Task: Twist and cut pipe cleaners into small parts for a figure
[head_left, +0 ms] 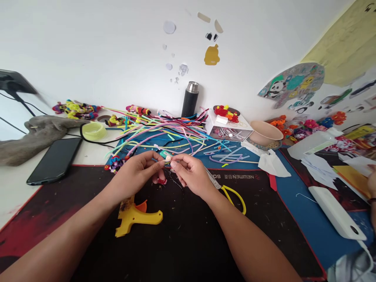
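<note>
My left hand (142,172) and my right hand (192,174) meet over the far part of the black mat. Thumb and fingertips of each are pinched on a small cream-white piece (168,158), too small to name exactly. Just behind it lies a green-and-white item (164,153), partly covered by the fingers. A small red fuzzy piece (162,181) shows below my left fingers. The yellow glue gun (141,219) lies under my left wrist, its front part hidden. Beside my right wrist are scissors with yellow handles (235,196), partly covered by the hand.
Colourful pipe cleaners (164,135) are heaped behind my hands. A black phone (55,160) and clear tape roll (94,131) lie left. A black flask (190,100), white box (229,131) and pink bowl (266,133) stand behind. Another person's hand (372,182) is at the right edge.
</note>
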### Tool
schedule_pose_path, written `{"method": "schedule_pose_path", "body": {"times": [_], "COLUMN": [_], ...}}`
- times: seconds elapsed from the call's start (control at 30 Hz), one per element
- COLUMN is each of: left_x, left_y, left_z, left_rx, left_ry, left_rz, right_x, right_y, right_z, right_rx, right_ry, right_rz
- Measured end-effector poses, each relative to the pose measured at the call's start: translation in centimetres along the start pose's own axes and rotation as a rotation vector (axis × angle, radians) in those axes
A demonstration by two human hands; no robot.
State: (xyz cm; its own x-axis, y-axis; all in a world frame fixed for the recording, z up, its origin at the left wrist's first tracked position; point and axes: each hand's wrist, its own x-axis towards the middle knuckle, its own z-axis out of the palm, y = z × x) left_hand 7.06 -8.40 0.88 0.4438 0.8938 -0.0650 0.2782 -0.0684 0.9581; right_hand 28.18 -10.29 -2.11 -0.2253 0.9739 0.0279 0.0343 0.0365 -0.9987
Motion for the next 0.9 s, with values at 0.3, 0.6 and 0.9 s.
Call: {"method": "schedule_pose_path", "body": {"times": [0.3,0.6,0.9], "left_x": [0.0,-0.3,0.2], "left_y": [-0.8,-0.6,-1.3], "left_z": [0.6,0.2,-0.4], "left_rx": [-0.001,0.444,0.712], "left_ry": [-0.086,0.044,0.006], "left_rz": [-0.017,0.080,0.184], "right_x": [-0.1,-0.1,0.0], "right_y": [0.2,0.1,0.2], "right_z": [0.3,-0.1,-0.1], "right_rx": [-0.004,-0.404,-0.562], "right_ry": [0.020,0.017,-0.161], "right_rz": [0.002,-0.077,-0.095]}}
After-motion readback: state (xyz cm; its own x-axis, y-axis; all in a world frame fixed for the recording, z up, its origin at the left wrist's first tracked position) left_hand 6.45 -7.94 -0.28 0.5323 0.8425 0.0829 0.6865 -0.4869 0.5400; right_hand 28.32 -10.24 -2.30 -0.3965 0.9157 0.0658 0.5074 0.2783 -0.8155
